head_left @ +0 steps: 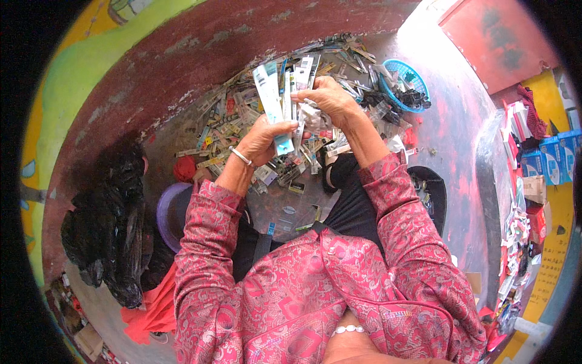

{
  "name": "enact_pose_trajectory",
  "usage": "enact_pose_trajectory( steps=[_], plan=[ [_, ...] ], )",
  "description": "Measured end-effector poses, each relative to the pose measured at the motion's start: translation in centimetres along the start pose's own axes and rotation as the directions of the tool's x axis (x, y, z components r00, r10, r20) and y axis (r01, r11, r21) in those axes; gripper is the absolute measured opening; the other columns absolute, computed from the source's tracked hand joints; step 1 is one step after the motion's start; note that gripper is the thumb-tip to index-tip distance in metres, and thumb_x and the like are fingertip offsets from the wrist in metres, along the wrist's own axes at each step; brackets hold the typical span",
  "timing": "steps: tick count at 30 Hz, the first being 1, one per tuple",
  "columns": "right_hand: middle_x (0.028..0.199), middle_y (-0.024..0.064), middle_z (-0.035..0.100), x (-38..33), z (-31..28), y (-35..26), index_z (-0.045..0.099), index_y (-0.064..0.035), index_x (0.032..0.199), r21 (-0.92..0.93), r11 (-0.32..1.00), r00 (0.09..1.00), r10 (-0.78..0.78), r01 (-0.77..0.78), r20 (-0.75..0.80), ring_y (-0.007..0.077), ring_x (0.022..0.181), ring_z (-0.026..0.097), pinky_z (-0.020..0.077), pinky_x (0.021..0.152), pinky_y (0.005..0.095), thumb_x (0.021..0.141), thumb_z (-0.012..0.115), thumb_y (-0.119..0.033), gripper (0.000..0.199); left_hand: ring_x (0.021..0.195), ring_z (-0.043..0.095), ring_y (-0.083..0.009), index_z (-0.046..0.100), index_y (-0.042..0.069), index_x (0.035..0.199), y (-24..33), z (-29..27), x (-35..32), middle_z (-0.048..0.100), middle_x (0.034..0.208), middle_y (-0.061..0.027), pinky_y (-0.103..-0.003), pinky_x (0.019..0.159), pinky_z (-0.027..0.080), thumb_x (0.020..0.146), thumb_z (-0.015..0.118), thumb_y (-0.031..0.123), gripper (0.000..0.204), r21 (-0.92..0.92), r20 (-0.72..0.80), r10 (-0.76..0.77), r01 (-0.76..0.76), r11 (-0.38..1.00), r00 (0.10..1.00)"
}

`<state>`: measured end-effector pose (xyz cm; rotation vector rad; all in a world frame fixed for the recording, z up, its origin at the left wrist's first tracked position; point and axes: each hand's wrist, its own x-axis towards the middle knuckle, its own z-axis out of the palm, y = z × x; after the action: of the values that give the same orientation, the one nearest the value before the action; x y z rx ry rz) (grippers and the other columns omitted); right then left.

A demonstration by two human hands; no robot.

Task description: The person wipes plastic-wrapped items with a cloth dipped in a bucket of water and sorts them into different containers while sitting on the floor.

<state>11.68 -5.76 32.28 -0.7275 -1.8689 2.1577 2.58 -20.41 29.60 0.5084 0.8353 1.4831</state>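
Several long, flat, narrow packets (268, 91), white and pale blue, fan upward between my hands. My left hand (262, 141) is closed around their lower ends, with the thumb pressed across the front. My right hand (332, 102) is closed at the right side of the fan, its thumb against the slim packets (303, 70) there. Under the right palm is a crumpled whitish, clear plastic bundle (313, 116); its kind is unclear. Beneath and beyond both hands, a loose heap of similar strips and wrappers (227, 121) covers the floor against the wall.
A blue basket (426, 86) with dark items stands at the far right of the heap. Black plastic bags (106, 224), a purple basin (165, 209) and red sheeting (154, 310) lie to my left. Blue boxes (550, 159) and mixed goods line the right edge. A low red wall (176, 67) curves behind.
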Motion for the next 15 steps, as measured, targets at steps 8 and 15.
enact_pose_trajectory(
  steps=[8,15],
  plan=[
    [0.081,0.0048,0.06,0.3,-0.4,-0.1,0.06,0.0001,0.086,-0.203,0.979,0.999,-0.034,0.035,0.01,0.0091,0.069,0.053,0.0434,0.063,0.0238,0.075,0.064,-0.022,0.025,0.081,0.06,-0.0231,0.046,0.0,0.108,-0.2,-0.5,0.3,0.058,0.093,-0.0112,-0.037,0.073,0.05,0.067,0.067,0.011,0.048,0.066,0.073,-0.085,0.081,0.995,0.994],
    [0.086,0.0043,0.059,0.2,0.0,-0.5,0.059,0.0003,0.095,-0.064,0.987,0.989,-0.149,0.15,0.023,0.0088,0.072,0.051,0.0429,0.066,0.024,0.081,0.058,-0.028,0.032,0.083,0.06,-0.0256,0.044,0.0,0.112,-0.5,-0.7,0.1,0.058,0.094,-0.0114,-0.035,0.074,0.051,0.073,0.059,0.005,0.042,-0.237,0.009,0.022,-0.019,0.971,1.0]
  ],
)
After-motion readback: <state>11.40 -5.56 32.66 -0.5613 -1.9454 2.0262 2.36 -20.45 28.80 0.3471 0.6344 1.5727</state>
